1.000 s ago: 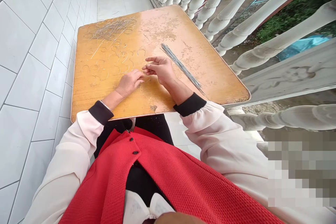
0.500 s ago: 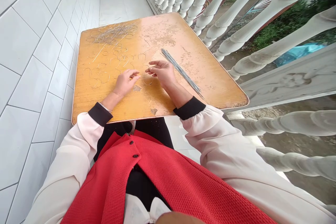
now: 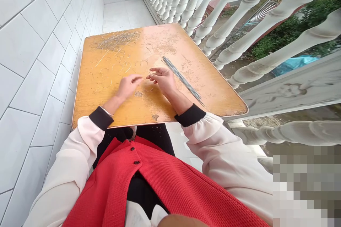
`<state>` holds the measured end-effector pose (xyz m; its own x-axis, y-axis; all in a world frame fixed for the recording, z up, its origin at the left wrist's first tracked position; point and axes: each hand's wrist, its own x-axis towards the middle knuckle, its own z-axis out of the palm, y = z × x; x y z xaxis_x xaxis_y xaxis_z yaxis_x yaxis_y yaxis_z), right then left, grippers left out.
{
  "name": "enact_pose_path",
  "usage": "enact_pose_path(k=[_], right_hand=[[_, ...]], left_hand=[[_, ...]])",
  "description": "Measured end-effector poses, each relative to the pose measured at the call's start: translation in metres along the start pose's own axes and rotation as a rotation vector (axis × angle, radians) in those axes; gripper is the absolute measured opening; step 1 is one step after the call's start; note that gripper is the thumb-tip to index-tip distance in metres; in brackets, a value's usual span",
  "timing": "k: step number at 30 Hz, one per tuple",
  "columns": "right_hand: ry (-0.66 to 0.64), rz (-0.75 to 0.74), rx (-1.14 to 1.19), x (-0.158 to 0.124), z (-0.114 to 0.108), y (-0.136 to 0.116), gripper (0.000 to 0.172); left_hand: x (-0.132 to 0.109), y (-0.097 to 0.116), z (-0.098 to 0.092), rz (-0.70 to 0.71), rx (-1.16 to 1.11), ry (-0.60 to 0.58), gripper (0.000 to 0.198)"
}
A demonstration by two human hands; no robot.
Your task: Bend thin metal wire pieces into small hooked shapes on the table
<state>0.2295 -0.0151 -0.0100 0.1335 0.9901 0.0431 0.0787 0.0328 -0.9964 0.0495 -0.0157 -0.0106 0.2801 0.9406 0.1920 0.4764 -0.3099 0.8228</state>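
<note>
The left hand (image 3: 128, 87) and right hand (image 3: 163, 79) are held close together over the worktop (image 3: 210, 94), apart, with a small gap between the fingertips. The left is loosely open, its fingers lightly curled toward the right, with nothing visible in them. The right has its thumb and fingers drawn together at the tips; any thin wire there is too small to tell.

Bent wire hooks (image 3: 125, 65) lie scattered just left of and ahead of the hands, with a few small ones just below the right fingertips. Beyond them, near the far left corner, sits a tangled pile of wire (image 3: 115, 40). A bundle of straight wires (image 3: 181, 79) lies diagonally just right of the right hand, not touching it.

Bare, worn wood stretches between the hands and the near edge, and more lies toward the right corner. A white tiled wall (image 3: 45, 56) runs along the left edge, and white balusters (image 3: 239, 17) stand beyond the right edge.
</note>
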Motion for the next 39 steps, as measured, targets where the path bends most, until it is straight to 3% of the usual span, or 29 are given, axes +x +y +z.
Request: enact_pose_path(k=[3, 5, 8, 12, 16, 26, 39], right_hand=[[-0.037, 0.009, 0.018, 0.0, 0.004, 0.001, 0.03], [-0.05, 0.006, 0.017, -0.001, 0.005, 0.001, 0.029], [-0.069, 0.002, 0.017, -0.002, 0.005, 0.002, 0.031], [-0.095, 0.031, 0.032, -0.004, 0.004, 0.001, 0.031], [-0.114, 0.05, 0.055, -0.005, 0.005, 0.0, 0.025], [-0.147, 0.065, 0.114, -0.004, 0.004, 0.003, 0.022], [-0.066, 0.112, 0.054, 0.0, -0.001, 0.003, 0.025]], left_hand=[[0.022, 0.01, -0.013, -0.253, -0.11, 0.093, 0.032], [0.038, 0.018, -0.02, -0.274, -0.065, 0.068, 0.029], [0.056, 0.028, -0.024, -0.253, 0.012, 0.018, 0.003], [0.07, 0.031, -0.024, -0.248, 0.007, 0.07, 0.025], [0.074, 0.029, -0.021, -0.224, -0.027, 0.181, 0.027], [0.074, 0.031, -0.01, -0.239, -0.216, 0.25, 0.026], [0.07, 0.017, -0.016, -0.339, -0.216, 0.152, 0.007]])
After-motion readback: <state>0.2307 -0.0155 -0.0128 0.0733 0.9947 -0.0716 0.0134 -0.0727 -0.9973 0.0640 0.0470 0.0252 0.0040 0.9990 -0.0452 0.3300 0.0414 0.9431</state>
